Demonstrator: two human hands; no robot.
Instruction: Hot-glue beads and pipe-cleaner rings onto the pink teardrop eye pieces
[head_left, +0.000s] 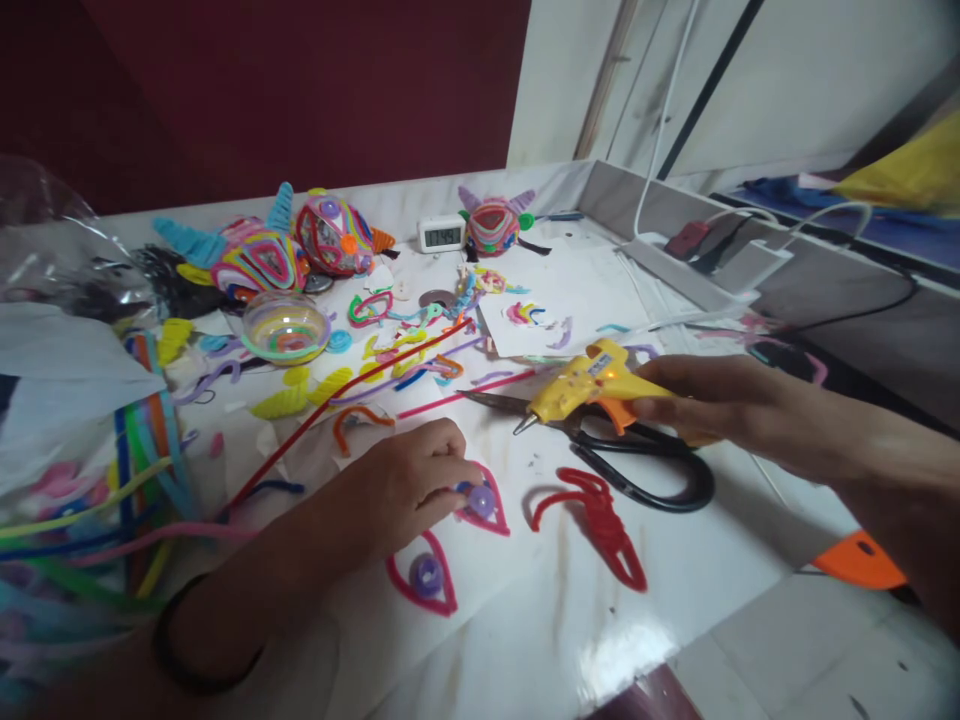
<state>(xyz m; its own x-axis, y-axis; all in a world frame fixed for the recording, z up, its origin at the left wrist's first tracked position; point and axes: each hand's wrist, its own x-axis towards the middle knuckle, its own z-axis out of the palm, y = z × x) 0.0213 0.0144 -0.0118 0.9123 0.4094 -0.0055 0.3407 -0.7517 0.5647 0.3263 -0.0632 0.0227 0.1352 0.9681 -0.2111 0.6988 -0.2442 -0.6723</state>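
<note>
My left hand (420, 478) is closed in a pinch at a purple button (481, 503), which sits inside a pink pipe-cleaner eye shape (501, 518). A second pink eye shape (448, 590) lies nearer me, with another purple button (427, 576) inside it. My right hand (690, 395) is wrapped round the rear of a yellow hot glue gun (581, 380) with an orange trigger; its nozzle points left and down. Under the glue gun lie black-handled scissors (694, 480). A bent red pipe-cleaner piece (604, 515) rests just in front of them.
Decorated balls with pipe-cleaner horns (259, 255) stand at the back, near a small digital clock (441, 234). A clear bowl (285, 328) and loose pipe cleaners (300, 440) spread left. A power strip (690, 275) with cables runs along the right side.
</note>
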